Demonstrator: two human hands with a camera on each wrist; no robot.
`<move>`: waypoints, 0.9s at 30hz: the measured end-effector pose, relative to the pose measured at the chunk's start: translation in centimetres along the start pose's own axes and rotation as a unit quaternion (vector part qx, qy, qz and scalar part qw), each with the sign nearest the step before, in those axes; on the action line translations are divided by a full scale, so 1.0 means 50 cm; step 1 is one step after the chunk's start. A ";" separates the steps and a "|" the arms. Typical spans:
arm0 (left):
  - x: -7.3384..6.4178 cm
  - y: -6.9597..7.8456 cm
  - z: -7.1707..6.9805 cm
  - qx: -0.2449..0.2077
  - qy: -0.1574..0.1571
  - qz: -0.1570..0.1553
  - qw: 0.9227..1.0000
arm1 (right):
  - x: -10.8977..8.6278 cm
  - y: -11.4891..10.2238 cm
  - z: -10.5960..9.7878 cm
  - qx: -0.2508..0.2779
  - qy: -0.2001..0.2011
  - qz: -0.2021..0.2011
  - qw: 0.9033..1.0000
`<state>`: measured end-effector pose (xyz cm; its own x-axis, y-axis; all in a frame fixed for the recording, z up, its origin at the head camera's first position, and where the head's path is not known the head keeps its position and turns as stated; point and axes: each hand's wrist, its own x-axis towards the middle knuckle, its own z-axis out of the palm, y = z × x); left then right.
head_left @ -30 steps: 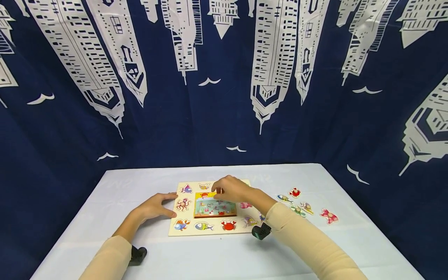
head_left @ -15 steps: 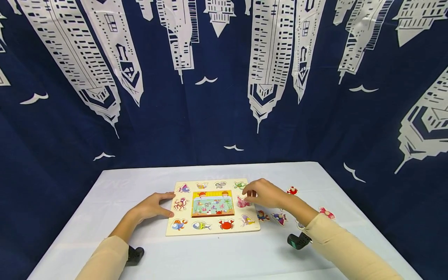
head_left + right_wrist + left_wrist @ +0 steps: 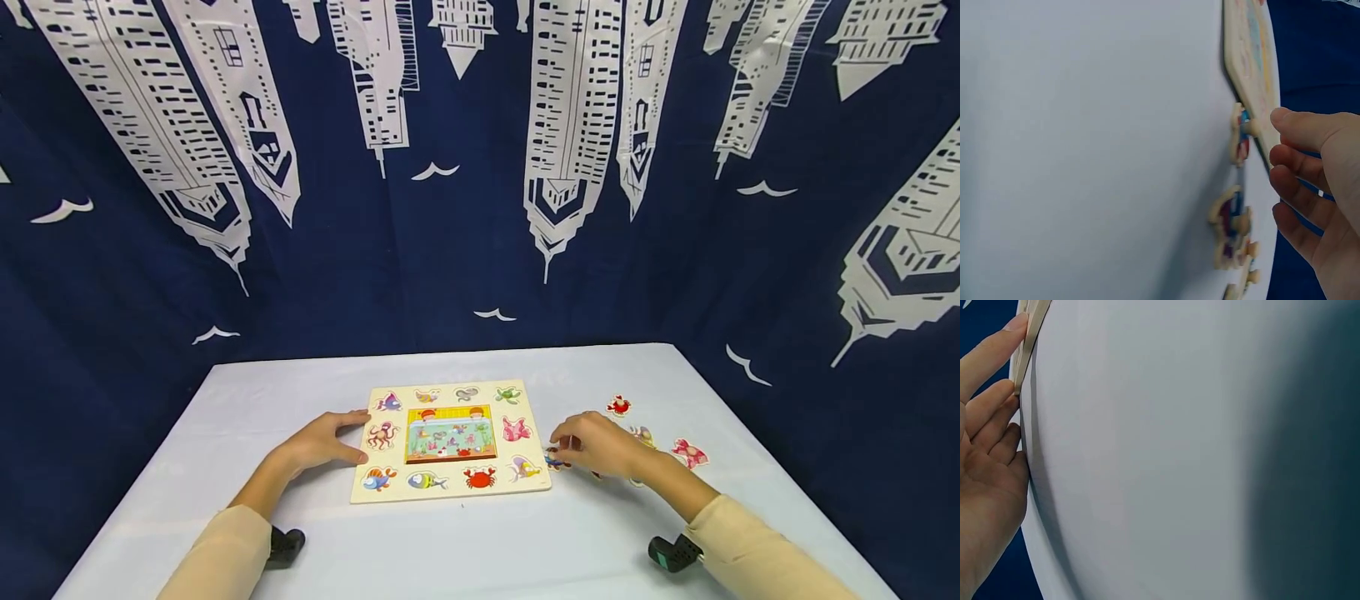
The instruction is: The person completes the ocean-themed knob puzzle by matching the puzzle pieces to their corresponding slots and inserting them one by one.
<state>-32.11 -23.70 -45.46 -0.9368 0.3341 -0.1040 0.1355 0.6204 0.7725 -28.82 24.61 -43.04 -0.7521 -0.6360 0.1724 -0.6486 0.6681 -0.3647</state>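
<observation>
A wooden knob puzzle board (image 3: pixel 508 454) with sea-animal pictures lies on the white table. My left hand (image 3: pixel 321 442) rests at its left edge, fingers and thumb fairly straight. In the left wrist view, fingertips and thumb touch the edge of the board. Just right of the board, my right hand (image 3: pixel 600 447) hovers over loose puzzle pieces, its fingers loosely bent. Partly under its fingertips lies a blue-and-orange puzzle piece (image 3: pixel 557 462). The right wrist view shows that piece's wooden knob (image 3: pixel 1250 128) below the thumb and fingers, with nothing between them.
Further right lie a red crab piece (image 3: pixel 618 406), a yellowish piece (image 3: pixel 642 436) and a pink piece (image 3: pixel 691 453). Other knobbed pieces (image 3: pixel 1229 222) sit below the right hand, partly hidden. A dark blue curtain (image 3: pixel 405 283) hangs behind the table (image 3: pixel 465 550).
My right hand has moved from above the board's centre, past its right side, to the loose pieces, holding nothing. The left hand has stayed at the board's left edge.
</observation>
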 end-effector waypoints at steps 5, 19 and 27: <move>0.000 0.004 0.002 0.002 0.001 -0.006 1.000 | -0.011 0.014 0.029 -0.009 0.004 -0.003 1.000; 0.001 0.003 -0.006 0.007 0.005 -0.011 1.000 | -0.010 0.013 0.039 -0.099 0.044 0.038 0.993; 0.003 0.000 -0.001 -0.003 0.000 0.000 1.000 | -0.002 0.005 0.006 -0.091 0.032 0.029 0.995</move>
<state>-32.26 -23.69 -45.44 -0.9370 0.3338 -0.1029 0.1340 0.6155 0.7767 -28.89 24.71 -43.41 -0.7916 -0.5715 0.2164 -0.6092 0.7659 -0.2055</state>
